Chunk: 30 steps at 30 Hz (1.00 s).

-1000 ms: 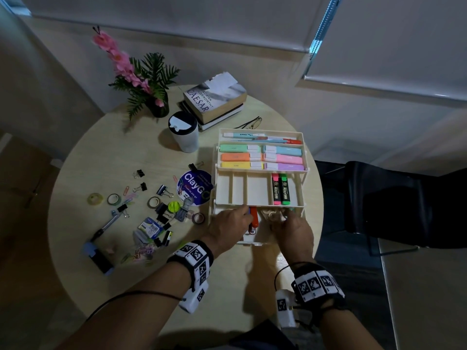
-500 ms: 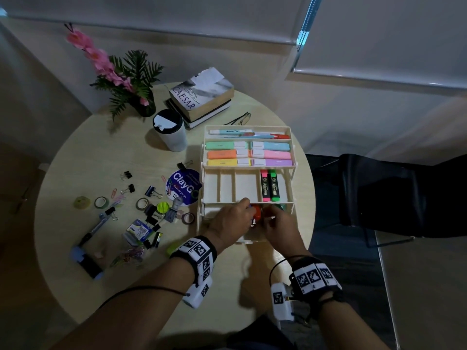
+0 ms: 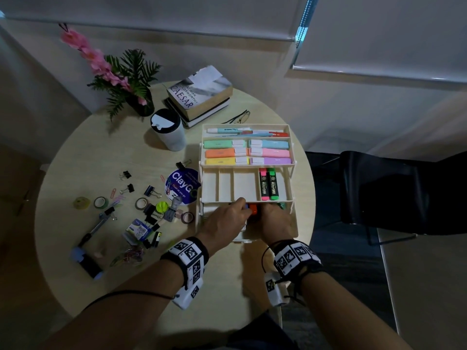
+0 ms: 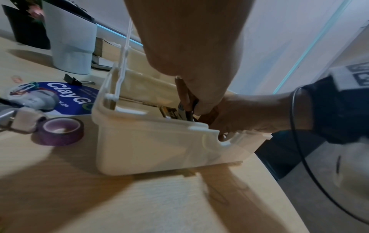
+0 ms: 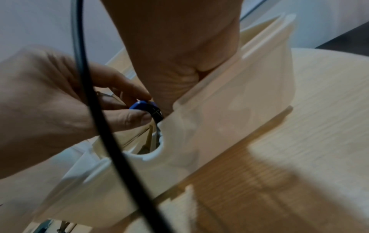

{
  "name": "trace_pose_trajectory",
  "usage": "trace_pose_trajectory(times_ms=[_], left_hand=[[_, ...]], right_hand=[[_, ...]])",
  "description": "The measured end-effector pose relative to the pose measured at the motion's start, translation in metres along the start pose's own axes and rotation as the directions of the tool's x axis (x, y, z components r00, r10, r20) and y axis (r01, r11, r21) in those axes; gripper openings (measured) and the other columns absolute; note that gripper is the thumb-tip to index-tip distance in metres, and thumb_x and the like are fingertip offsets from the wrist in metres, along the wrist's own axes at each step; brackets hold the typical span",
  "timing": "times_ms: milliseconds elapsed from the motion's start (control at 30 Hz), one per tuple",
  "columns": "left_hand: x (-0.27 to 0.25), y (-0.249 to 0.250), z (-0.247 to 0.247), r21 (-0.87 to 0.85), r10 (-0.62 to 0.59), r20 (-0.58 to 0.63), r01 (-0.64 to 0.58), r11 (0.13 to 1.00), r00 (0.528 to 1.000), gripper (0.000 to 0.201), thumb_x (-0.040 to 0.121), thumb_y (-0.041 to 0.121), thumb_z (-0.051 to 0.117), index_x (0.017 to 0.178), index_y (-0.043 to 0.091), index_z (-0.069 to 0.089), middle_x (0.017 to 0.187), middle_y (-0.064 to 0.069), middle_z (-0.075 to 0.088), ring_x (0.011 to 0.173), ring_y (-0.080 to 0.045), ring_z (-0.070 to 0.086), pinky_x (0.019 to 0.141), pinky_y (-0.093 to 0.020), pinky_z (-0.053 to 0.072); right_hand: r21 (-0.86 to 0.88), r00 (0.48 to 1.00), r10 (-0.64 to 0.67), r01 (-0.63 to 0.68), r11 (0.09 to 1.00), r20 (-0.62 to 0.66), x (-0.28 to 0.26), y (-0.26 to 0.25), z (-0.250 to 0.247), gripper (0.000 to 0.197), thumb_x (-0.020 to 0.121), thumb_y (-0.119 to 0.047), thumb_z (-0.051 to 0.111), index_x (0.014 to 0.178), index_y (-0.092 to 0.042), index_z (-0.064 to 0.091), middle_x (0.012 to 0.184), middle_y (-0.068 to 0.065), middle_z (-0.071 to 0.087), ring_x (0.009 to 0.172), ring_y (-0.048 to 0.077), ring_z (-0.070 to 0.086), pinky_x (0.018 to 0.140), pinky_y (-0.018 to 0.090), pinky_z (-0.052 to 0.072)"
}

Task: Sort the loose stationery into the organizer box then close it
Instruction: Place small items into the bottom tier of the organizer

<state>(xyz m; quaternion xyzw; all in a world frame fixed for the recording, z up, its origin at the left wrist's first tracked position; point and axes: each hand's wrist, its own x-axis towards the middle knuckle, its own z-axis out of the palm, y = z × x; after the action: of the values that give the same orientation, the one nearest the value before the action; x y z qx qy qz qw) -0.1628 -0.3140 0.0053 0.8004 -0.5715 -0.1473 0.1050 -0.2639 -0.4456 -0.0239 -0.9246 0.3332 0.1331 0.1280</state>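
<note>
The cream organizer box (image 3: 291,137) stands open in tiers at the table's right side. Pastel highlighters (image 3: 247,152) fill its top tray. A pink and a green highlighter (image 3: 268,184) lie in the middle tray. Both hands reach into the bottom compartment (image 4: 159,145). My left hand (image 3: 243,207) pinches a small blue and black item (image 5: 146,108) between thumb and finger, just above the front wall (image 5: 229,110). An orange item (image 3: 253,209) shows between the hands. My right hand (image 3: 273,212) dips in beside it, and its fingers are hidden inside the box.
Loose binder clips (image 3: 151,191), tape rolls (image 3: 101,202), paper clips (image 3: 129,256) and a round ClayGo pack (image 3: 182,185) lie left of the box. A purple tape roll (image 4: 61,130) sits by its corner. A cup (image 3: 168,132), books (image 3: 199,94), a plant and glasses stand behind. A black chair (image 3: 394,193) is on the right.
Both hands have drawn closer together over the bottom compartment. The left fingers now hold the blue item beside the orange one. The view has shifted slightly.
</note>
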Motion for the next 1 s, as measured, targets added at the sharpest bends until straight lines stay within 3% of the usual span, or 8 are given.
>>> trace_pose_trajectory(times_ms=[100,300,433,600,733,833,933,1000], left_hand=[[0.0,-0.001,0.001,0.009,-0.001,-0.002,0.001,1.0,1.0,0.015,0.093,0.011,0.068,0.108,0.014,0.071,0.102,-0.004,0.058,0.068,-0.022,0.064,0.057,-0.034,0.056],[-0.004,-0.006,0.004,0.029,0.01,0.012,-0.011,1.0,1.0,0.01,0.093,0.011,0.065,0.101,0.015,0.068,0.098,-0.005,0.055,0.064,-0.023,0.061,0.053,-0.035,0.054],[-0.004,-0.014,0.006,0.028,0.101,-0.017,-0.101,0.995,0.995,0.007,0.091,0.006,0.066,0.091,0.012,0.068,0.091,-0.007,0.056,0.056,-0.026,0.06,0.048,-0.036,0.054],[0.011,-0.008,-0.001,0.048,0.221,-0.058,-0.218,0.975,0.974,0.015,0.084,0.005,0.08,0.077,0.01,0.067,0.079,-0.008,0.059,0.047,-0.021,0.055,0.042,-0.028,0.048],[0.023,0.004,0.003,0.005,0.204,-0.095,-0.205,0.979,0.974,0.015,0.079,0.003,0.082,0.078,0.008,0.067,0.079,-0.01,0.059,0.047,-0.024,0.057,0.041,-0.029,0.052],[0.027,0.009,0.007,-0.005,0.239,-0.097,-0.241,0.971,0.966,0.013,0.081,0.005,0.081,0.08,0.008,0.069,0.082,-0.011,0.062,0.049,-0.023,0.06,0.044,-0.03,0.052],[0.027,0.005,0.014,0.019,0.289,-0.065,-0.288,0.957,0.955,0.005,0.089,0.009,0.072,0.085,0.008,0.069,0.088,-0.011,0.063,0.056,-0.023,0.064,0.052,-0.032,0.058],[0.029,-0.001,0.021,0.049,0.299,-0.05,-0.297,0.954,0.953,0.02,0.1,0.011,0.05,0.09,0.007,0.067,0.092,-0.012,0.061,0.067,-0.026,0.066,0.058,-0.036,0.061]], right_hand=[[0.002,0.999,-0.003,0.003,1.0,0.036,0.0,-0.002,-0.005,0.016,0.095,-0.028,0.069,0.102,-0.013,0.072,0.099,0.006,0.076,0.089,0.026,0.074,0.076,0.035,0.057],[0.05,0.998,0.055,-0.056,0.997,0.026,-0.014,0.002,-0.009,0.045,0.078,-0.055,0.081,0.105,-0.019,0.074,0.1,0.007,0.073,0.085,0.027,0.071,0.071,0.033,0.057],[0.048,0.992,0.121,-0.12,0.992,-0.021,-0.022,0.017,-0.014,0.035,0.09,-0.046,0.074,0.103,-0.014,0.072,0.102,0.007,0.073,0.088,0.026,0.072,0.069,0.029,0.049],[0.005,0.99,0.139,-0.139,0.99,-0.021,-0.016,0.018,-0.02,0.026,0.093,-0.042,0.07,0.103,-0.018,0.073,0.098,0.004,0.077,0.085,0.025,0.075,0.067,0.029,0.049],[0.049,0.991,0.133,-0.132,0.99,-0.029,-0.018,0.023,-0.017,0.031,0.092,-0.039,0.073,0.111,-0.015,0.068,0.099,0.006,0.076,0.084,0.028,0.075,0.068,0.032,0.052],[0.154,0.99,0.135,-0.128,0.98,-0.038,-0.022,0.029,-0.014,0.046,0.087,-0.034,0.079,0.12,-0.008,0.06,0.099,0.012,0.075,0.084,0.035,0.074,0.068,0.034,0.051],[0.239,0.993,0.099,-0.079,0.968,-0.071,-0.027,0.034,-0.01,0.049,0.084,-0.027,0.083,0.118,-0.003,0.059,0.092,0.017,0.074,0.077,0.04,0.072,0.062,0.033,0.043],[0.264,0.996,0.049,-0.028,0.964,-0.073,-0.03,0.036,-0.009,0.044,0.082,-0.022,0.083,0.114,-0.002,0.061,0.089,0.018,0.073,0.074,0.04,0.07,0.06,0.031,0.038]])
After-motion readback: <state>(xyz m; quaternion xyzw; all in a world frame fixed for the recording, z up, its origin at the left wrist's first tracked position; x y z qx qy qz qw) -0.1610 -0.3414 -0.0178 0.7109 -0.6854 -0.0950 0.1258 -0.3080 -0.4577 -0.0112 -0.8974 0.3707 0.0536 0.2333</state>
